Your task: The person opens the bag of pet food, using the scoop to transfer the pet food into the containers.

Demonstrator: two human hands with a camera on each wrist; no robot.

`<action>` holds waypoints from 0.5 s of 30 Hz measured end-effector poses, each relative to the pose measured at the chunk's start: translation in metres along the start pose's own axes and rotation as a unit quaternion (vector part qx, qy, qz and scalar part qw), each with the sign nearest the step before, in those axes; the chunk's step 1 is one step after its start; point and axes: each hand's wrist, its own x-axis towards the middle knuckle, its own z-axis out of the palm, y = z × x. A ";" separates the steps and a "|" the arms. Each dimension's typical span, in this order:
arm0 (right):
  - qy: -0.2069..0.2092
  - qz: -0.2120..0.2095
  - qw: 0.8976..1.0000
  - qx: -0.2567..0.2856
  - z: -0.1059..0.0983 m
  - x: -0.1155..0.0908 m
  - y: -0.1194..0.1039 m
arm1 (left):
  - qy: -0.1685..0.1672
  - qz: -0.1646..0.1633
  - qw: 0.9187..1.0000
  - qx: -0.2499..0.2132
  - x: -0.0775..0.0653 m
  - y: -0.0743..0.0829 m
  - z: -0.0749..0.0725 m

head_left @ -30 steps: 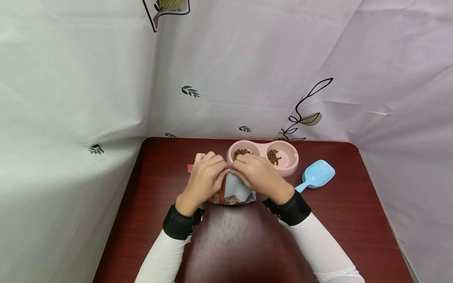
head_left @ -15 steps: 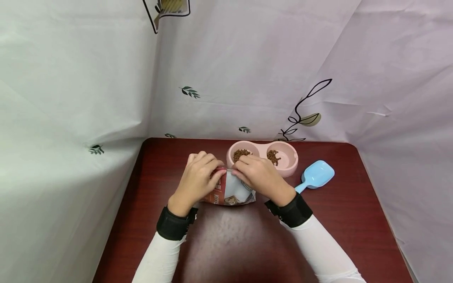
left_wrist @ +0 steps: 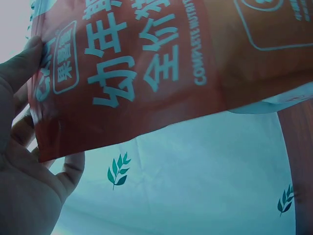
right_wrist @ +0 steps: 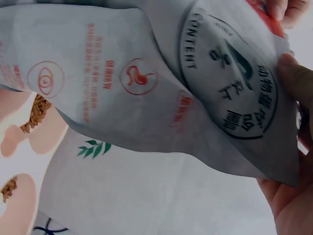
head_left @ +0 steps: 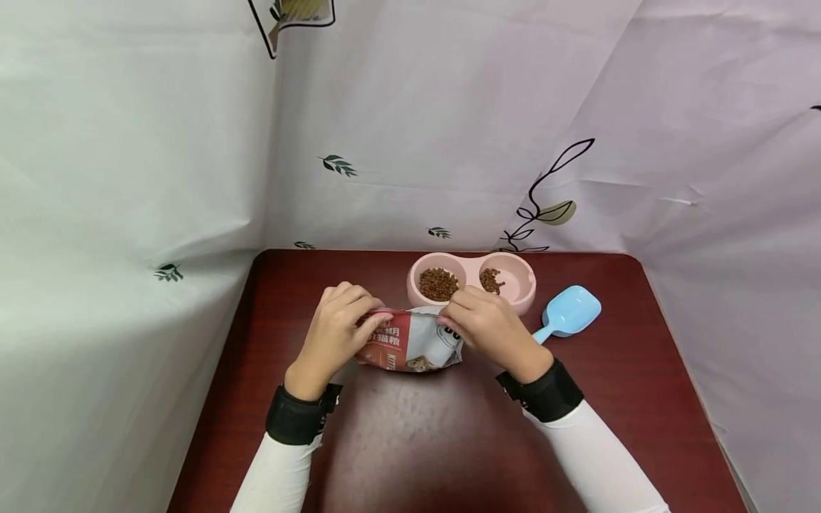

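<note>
A red and white cat food bag with a kitten picture stands at the middle of the table, before the pink double bowl. My left hand pinches the left part of its top edge, thumb in front and fingers behind. On the other side my right hand pinches the right part of that edge. In the left wrist view the red side of the bag fills the upper half. The white side of the bag looks creased in the right wrist view. The bag's contents are hidden.
Both bowl compartments hold brown kibble, more in the left one. A light blue scoop lies right of the bowl, its handle towards my right hand. Leaf-patterned white cloth hangs behind and beside the dark red table.
My hands have moved apart along the bag's top edge, left hand to the left and right hand slightly right. More of the bag's front and of the left bowl's kibble shows.
</note>
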 end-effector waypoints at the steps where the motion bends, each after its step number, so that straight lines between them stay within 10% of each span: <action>1: 0.003 -0.003 1.000 -0.004 0.001 -0.001 0.000 | 0.001 0.000 1.000 -0.001 -0.001 -0.001 0.000; 15: -0.002 0.055 0.998 0.028 -0.003 -0.024 0.015 | 0.003 -0.057 0.998 -0.007 -0.023 -0.012 -0.015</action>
